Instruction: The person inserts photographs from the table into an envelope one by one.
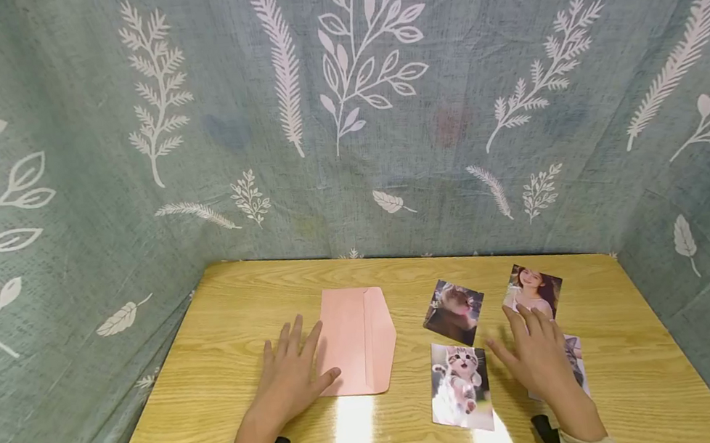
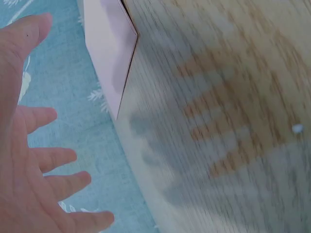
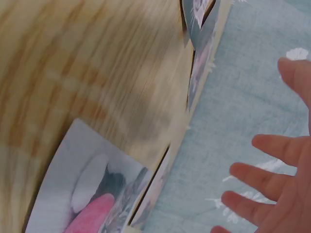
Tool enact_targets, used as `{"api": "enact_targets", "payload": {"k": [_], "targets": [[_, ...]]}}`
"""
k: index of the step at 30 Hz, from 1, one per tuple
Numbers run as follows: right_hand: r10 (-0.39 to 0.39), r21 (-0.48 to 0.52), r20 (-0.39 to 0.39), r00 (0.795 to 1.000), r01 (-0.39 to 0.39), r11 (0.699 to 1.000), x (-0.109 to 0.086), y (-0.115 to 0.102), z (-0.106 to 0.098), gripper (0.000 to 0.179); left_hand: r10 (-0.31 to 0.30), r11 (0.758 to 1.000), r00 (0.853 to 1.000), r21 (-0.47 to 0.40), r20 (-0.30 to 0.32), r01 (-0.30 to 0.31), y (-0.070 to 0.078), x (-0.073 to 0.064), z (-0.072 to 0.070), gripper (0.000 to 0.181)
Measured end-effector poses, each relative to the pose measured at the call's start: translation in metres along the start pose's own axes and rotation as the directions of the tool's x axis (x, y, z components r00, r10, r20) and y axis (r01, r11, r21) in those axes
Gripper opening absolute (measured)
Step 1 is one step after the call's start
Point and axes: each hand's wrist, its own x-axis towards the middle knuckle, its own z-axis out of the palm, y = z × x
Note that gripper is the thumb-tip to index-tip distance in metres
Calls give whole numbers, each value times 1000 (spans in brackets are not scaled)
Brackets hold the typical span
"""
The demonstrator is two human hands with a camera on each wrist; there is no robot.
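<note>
A pink envelope (image 1: 345, 339) lies on the table, its pointed flap side facing right. My left hand (image 1: 288, 382) is spread just left of it, with fingertips and thumb overlapping its left edge in the head view. In the left wrist view the fingers (image 2: 63, 187) are apart and hold nothing. On the right lie several photo prints: a dark animal picture (image 1: 448, 320), a kitten picture (image 1: 456, 393) and a portrait of a person (image 1: 543, 288). Over another print (image 1: 578, 364), partly hidden, my right hand (image 1: 541, 357) hovers with spread fingers, nothing in its grasp.
The wooden table (image 1: 211, 347) has bright light reflections near its front. A blue-green cloth (image 1: 301, 206) with white leaf patterns hangs behind and at both sides of it. Dark straps (image 1: 545, 431) show at both wrists.
</note>
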Motion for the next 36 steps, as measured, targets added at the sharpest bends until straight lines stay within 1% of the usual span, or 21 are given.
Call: {"api": "enact_targets", "payload": {"k": [5, 8, 10, 13, 14, 16, 19, 22, 24, 28, 29, 36], "targets": [[-37, 81, -73, 997, 43, 996, 7, 2, 2, 66, 26, 998, 1000, -59, 3, -26, 1, 0, 1, 92], [-27, 163, -82, 996, 40, 986, 13, 2, 3, 62, 33, 992, 999, -127, 32, -28, 1, 0, 0, 92], [-8, 216, -69, 998, 23, 976, 19, 2, 4, 60, 29, 980, 997, -198, 68, -15, 1, 0, 0, 93], [37, 283, -23, 999, -28, 959, 29, 2, 6, 58, 31, 953, 992, -304, 121, 8, 2, 0, 0, 92], [53, 293, -4, 999, -49, 955, 32, 2, 6, 58, 32, 947, 990, -322, 137, 14, 3, 0, 0, 92], [79, 317, 30, 996, -84, 945, 39, 3, 7, 58, 43, 939, 988, -344, 149, 11, 3, 0, 1, 91], [102, 347, 62, 993, -118, 930, 48, 5, 9, 58, 55, 938, 986, -346, 159, 4, 3, 1, 2, 89], [106, 356, 79, 991, -128, 926, 56, 8, 11, 58, 59, 940, 983, -342, 174, 5, 3, 1, 4, 89], [104, 358, 85, 991, -128, 925, 60, 11, 13, 57, 67, 938, 982, -347, 178, -1, 2, 1, 5, 89], [97, 338, 110, 989, -129, 932, 67, 15, 19, 57, 91, 939, 978, -344, 189, -21, 2, 1, 7, 89], [91, 328, 118, 989, -125, 936, 69, 16, 20, 58, 96, 940, 978, -339, 188, -27, 2, 1, 8, 88], [74, 293, 174, 982, -123, 948, 82, 18, 27, 61, 89, 969, 967, -245, 240, -29, 4, 2, 8, 84]]}}
